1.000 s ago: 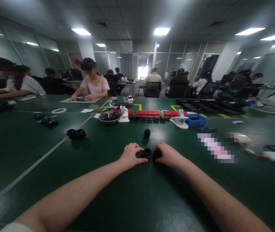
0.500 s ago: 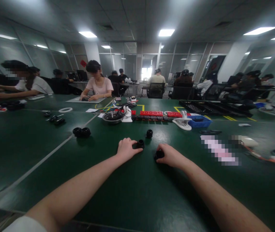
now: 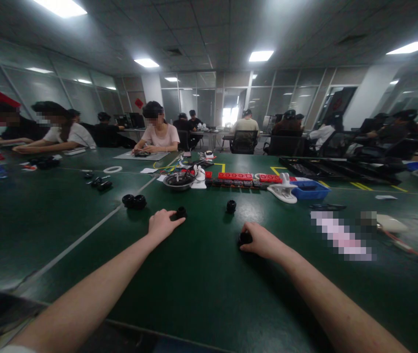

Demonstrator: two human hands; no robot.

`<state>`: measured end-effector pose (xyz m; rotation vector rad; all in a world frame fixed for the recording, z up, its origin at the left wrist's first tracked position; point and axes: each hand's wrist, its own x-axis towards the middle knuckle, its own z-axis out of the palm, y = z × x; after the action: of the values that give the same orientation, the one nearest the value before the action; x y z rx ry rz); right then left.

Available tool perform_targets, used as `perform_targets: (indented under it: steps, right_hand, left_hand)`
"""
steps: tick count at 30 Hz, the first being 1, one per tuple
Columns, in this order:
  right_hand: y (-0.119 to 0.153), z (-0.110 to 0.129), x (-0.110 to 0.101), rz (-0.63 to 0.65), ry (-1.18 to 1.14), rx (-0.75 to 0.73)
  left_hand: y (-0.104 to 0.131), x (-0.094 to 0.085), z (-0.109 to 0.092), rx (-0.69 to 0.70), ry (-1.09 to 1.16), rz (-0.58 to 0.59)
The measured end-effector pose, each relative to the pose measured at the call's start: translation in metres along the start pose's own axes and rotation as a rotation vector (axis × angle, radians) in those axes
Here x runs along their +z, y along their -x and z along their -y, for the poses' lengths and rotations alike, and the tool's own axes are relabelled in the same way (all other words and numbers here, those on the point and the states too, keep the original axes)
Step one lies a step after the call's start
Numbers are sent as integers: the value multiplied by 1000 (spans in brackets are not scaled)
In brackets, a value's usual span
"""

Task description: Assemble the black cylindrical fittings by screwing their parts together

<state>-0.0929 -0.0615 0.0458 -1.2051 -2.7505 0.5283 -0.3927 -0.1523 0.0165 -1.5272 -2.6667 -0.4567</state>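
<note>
On the green table, my left hand (image 3: 162,225) pinches a small black round fitting (image 3: 181,212) between thumb and fingers, its open end facing up. To the right, my right hand (image 3: 262,240) is closed around another black round piece (image 3: 245,239), seemingly hollow and partly hidden by the fingers. Between the hands and farther back stands a black fitting (image 3: 231,206), touched by neither. A pair of black fittings (image 3: 134,201) sits to the left of my left hand, close to the pale line on the table.
Farther back are a metal bowl (image 3: 178,180), a red strip (image 3: 234,176), a white clip base (image 3: 284,189) and a blue bin (image 3: 309,189). Several small black parts (image 3: 101,183) and a white ring (image 3: 112,169) lie left. A person (image 3: 159,132) sits across the table.
My left hand has moved left with the black fitting, away from my right hand. My right hand keeps its grip in about the same place. The view has shifted slightly.
</note>
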Motion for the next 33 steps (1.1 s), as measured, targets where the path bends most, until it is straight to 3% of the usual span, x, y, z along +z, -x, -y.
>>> perform_targets:
  steps: [5,11,15,23,33]
  right_hand:
    - [0,-1,2,-9,4,-1]
    - [0,0,3,-16,7,8]
    - [0,-1,4,-18,6,4]
    - [-1,-2,3,-8,8,-4]
    - [0,-1,2,-10,-1,-4]
  left_hand:
    - [7,-13,51,-80,-47,-12]
    - [7,-30,118,-268,-111,-1]
    - [3,-38,150,-373,-105,-13]
    - [-7,-36,166,-501,-39,-31]
    - [-3,-34,167,-447,-23,-56]
